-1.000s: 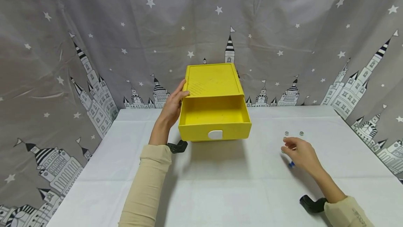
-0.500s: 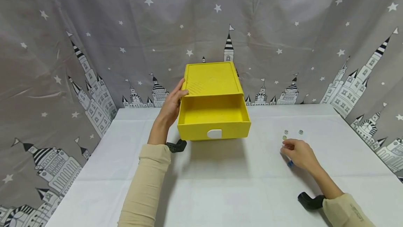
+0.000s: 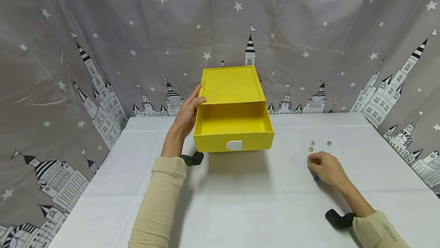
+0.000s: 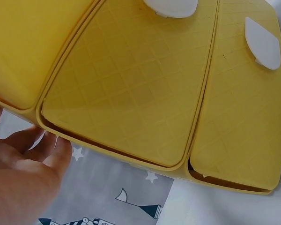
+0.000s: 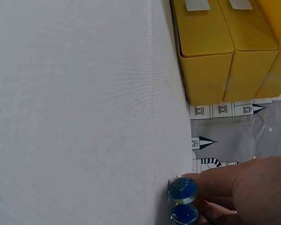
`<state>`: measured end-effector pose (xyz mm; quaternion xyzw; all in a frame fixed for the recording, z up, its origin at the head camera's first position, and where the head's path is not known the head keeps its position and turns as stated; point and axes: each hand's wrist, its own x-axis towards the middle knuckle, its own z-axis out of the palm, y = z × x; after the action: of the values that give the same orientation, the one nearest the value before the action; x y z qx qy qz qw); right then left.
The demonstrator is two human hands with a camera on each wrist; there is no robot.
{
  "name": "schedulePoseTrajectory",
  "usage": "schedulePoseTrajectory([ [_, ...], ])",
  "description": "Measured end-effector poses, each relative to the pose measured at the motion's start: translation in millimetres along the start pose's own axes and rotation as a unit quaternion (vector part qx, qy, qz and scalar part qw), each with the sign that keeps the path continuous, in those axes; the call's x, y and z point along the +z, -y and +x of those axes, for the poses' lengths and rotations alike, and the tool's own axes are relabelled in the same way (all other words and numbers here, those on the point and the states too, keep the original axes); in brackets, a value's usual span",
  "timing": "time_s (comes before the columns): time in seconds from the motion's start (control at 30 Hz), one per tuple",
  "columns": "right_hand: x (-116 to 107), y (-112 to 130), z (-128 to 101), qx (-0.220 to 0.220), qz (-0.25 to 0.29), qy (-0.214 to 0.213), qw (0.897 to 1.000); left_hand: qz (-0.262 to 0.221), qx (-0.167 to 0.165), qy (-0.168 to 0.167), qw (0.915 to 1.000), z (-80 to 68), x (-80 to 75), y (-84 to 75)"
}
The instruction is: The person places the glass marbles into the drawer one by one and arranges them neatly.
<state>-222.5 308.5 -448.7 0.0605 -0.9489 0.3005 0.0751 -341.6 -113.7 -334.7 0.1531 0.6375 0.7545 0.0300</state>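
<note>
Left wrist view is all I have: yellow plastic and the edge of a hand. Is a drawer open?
Observer: Yes. In the head view the drawer of the yellow box is pulled out toward the person, and what shows of its inside is bare.
Operator: What is the other hand doing?
Observer: The right hand is down on the white table, right of the box, fingertips holding a blue glass bead.
Operator: Any more beads?
Observer: Three small ones lie just beyond that hand.
</note>
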Motion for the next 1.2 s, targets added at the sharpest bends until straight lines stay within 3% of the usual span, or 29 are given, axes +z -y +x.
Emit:
schedulePoseTrajectory([
  [1.2,3.2,-3.9,-1.1,-0.001,0.01,-0.008,1.0,-0.01,0.002,0.003,0.9999,0.3,0.7,0.2],
])
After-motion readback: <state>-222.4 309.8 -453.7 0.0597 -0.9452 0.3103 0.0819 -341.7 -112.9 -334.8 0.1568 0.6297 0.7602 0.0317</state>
